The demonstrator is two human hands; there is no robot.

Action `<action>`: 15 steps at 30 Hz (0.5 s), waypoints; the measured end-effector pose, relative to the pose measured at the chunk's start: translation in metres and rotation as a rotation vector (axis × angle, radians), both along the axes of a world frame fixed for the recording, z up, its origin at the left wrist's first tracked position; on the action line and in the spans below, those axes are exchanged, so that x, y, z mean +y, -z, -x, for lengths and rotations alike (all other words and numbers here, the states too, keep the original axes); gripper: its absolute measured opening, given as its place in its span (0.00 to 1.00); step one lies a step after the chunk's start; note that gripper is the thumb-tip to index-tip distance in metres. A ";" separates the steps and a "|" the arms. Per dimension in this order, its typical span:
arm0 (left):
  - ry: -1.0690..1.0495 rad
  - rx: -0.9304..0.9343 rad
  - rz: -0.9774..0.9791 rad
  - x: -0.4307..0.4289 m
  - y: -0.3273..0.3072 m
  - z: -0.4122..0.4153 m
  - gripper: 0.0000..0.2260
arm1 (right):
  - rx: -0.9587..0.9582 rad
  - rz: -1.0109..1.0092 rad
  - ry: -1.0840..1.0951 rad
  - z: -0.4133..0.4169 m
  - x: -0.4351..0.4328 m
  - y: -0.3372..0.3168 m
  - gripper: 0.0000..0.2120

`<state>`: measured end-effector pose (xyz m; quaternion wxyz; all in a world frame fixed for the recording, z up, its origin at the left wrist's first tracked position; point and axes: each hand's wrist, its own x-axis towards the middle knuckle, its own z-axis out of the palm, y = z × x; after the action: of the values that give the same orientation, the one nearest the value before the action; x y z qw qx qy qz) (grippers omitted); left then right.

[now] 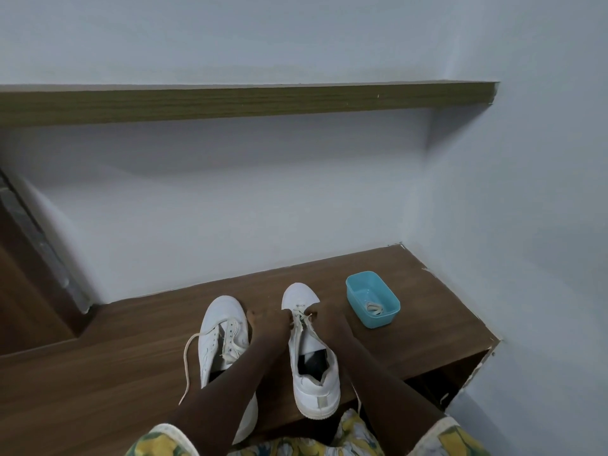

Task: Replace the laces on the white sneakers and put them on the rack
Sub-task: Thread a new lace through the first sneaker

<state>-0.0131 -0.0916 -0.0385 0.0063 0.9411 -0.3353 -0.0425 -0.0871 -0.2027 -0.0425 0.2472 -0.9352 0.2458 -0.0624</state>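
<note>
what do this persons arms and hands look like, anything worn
Forearms bare below short sleeves: left sleeve and right sleeve are yellow floral print with a cream edge band. No watch or bracelet shows; left hand and right hand are too dim to check for rings.

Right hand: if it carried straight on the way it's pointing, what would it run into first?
Probably the toe of the sneaker it is working on: the right hand, at the lace, points forward and slightly left over it. Past that, the wall; depth is unclear.
</note>
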 end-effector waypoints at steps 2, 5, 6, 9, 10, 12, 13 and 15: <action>-0.002 0.117 0.003 -0.003 0.003 -0.006 0.12 | 0.023 -0.010 -0.043 -0.005 0.000 0.003 0.16; -0.025 0.442 0.082 -0.009 0.006 -0.015 0.12 | 0.015 -0.031 -0.039 -0.010 -0.003 0.010 0.16; -0.055 0.564 0.146 -0.009 0.007 -0.017 0.10 | 0.000 -0.051 -0.025 -0.011 -0.004 0.012 0.16; -0.151 0.688 0.241 -0.009 0.012 -0.024 0.11 | -0.038 -0.125 -0.001 -0.010 -0.008 0.017 0.16; -0.145 0.679 0.205 -0.009 0.012 -0.025 0.10 | -0.043 -0.140 0.007 -0.009 -0.009 0.017 0.16; -0.085 0.602 0.114 -0.009 0.014 -0.026 0.13 | -0.049 -0.154 0.025 -0.007 -0.011 0.018 0.16; -0.081 0.572 0.092 -0.008 0.011 -0.024 0.14 | -0.046 -0.150 0.033 -0.006 -0.012 0.018 0.17; -0.074 0.569 0.089 -0.008 0.011 -0.023 0.14 | -0.025 -0.127 0.039 -0.005 -0.014 0.020 0.16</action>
<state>0.0104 -0.0991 -0.0497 0.1430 0.9016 -0.2873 -0.2900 -0.0825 -0.2171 -0.0622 0.3077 -0.9119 0.2641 -0.0631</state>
